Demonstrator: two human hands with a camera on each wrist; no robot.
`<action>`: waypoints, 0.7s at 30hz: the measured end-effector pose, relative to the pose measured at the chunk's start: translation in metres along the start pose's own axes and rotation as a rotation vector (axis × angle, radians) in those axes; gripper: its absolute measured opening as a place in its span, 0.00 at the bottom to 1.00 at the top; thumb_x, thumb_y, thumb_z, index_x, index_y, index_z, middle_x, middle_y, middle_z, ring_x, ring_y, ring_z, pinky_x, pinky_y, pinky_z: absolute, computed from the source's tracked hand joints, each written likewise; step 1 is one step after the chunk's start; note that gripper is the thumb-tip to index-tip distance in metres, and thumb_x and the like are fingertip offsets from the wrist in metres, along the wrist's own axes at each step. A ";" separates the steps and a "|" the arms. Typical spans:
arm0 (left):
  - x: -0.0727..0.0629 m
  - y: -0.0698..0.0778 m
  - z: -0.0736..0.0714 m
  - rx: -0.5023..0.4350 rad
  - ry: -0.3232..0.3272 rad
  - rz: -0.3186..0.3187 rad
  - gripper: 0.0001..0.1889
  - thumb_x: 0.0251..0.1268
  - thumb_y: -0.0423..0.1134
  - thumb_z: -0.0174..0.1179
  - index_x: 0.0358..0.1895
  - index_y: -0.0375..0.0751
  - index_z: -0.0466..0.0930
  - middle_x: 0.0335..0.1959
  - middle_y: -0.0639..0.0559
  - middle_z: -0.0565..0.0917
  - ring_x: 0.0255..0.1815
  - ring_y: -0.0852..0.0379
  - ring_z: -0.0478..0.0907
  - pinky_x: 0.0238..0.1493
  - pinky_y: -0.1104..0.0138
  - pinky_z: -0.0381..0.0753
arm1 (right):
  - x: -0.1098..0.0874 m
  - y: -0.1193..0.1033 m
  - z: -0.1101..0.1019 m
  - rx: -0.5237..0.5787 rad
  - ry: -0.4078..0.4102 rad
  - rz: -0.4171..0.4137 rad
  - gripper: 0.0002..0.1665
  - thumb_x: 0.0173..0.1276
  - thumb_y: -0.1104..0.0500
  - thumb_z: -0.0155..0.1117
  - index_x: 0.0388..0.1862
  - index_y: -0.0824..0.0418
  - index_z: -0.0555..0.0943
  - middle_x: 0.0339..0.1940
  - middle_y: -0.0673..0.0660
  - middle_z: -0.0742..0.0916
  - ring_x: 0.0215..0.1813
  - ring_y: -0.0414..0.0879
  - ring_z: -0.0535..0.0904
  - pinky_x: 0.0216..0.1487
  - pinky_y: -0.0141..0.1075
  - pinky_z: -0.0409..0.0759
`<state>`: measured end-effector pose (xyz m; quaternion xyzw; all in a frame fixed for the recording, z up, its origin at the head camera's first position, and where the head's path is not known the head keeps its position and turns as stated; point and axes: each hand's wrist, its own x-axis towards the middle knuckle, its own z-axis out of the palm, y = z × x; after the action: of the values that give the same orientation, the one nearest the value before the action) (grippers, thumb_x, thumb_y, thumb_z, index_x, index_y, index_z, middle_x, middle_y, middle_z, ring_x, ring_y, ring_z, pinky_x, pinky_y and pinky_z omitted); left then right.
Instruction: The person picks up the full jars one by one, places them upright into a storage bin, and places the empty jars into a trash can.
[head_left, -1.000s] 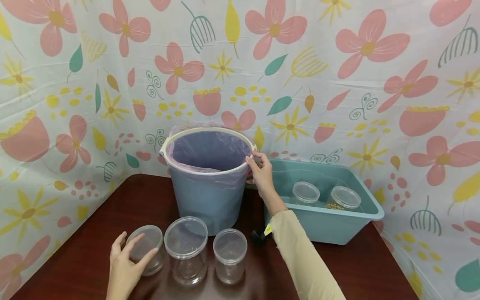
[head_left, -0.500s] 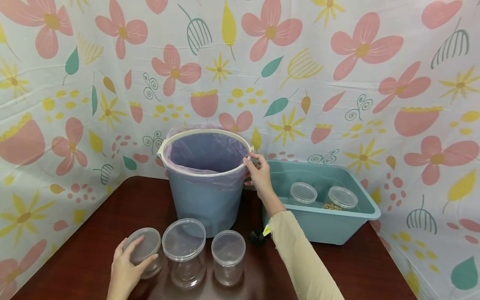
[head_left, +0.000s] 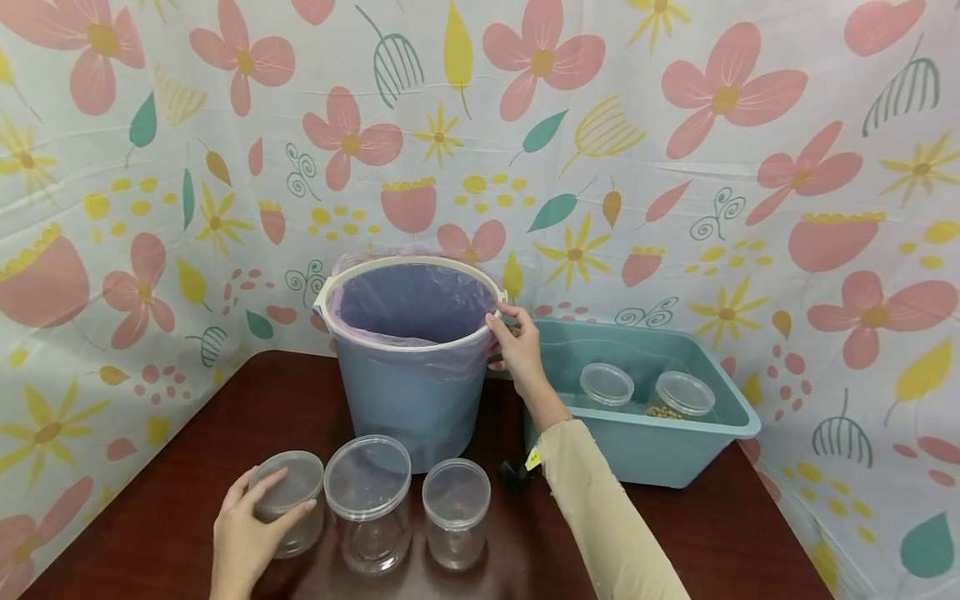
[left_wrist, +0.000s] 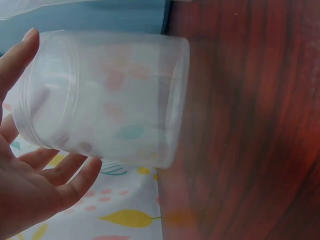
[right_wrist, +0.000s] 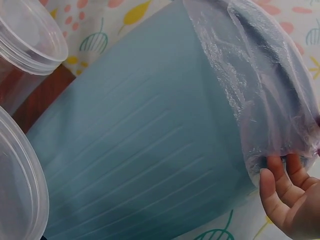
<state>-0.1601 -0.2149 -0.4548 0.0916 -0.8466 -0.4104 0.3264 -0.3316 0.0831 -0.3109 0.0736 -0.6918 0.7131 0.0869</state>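
Since the earlier frame, only our view and the left hand (head_left: pixel 243 533) have shifted slightly. The small jar (head_left: pixel 302 533) is within that hand, thumb and fingers curved loosely round its lid; the right hand (head_left: pixel 521 346) pinches the rim of the bucket (head_left: pixel 408 408). We judge the step as steadying both; a lift would call for a firmer left grip. Between the hands stand two clear jars (head_left: pixel 372 533). Beside the right sleeve (head_left: pixel 600 508), we cannot read the yellow tag (head_left: pixel 533 458); no brand shows.
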 end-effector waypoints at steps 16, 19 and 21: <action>0.013 0.028 -0.019 -0.046 0.067 0.006 0.30 0.25 0.36 0.77 0.43 0.34 0.81 0.54 0.34 0.70 0.53 0.31 0.64 0.49 0.42 0.61 | 0.000 0.000 0.000 0.019 -0.004 0.003 0.24 0.64 0.55 0.57 0.58 0.59 0.69 0.18 0.51 0.77 0.17 0.43 0.73 0.15 0.33 0.72; 0.016 0.034 -0.024 -0.051 0.080 0.010 0.31 0.25 0.37 0.77 0.44 0.34 0.81 0.55 0.34 0.70 0.54 0.31 0.64 0.50 0.42 0.60 | 0.000 0.000 0.000 0.017 -0.001 0.002 0.24 0.64 0.55 0.57 0.58 0.60 0.69 0.17 0.51 0.77 0.17 0.43 0.73 0.15 0.33 0.72; 0.017 0.039 -0.026 -0.053 0.089 0.013 0.32 0.25 0.37 0.77 0.45 0.35 0.81 0.56 0.35 0.70 0.54 0.31 0.64 0.51 0.42 0.60 | -0.001 0.000 0.000 0.013 0.002 0.003 0.24 0.64 0.55 0.57 0.57 0.60 0.69 0.17 0.51 0.77 0.17 0.43 0.73 0.15 0.34 0.72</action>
<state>-0.1526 -0.2139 -0.4053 0.0958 -0.8206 -0.4261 0.3686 -0.3309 0.0832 -0.3112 0.0724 -0.6870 0.7179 0.0861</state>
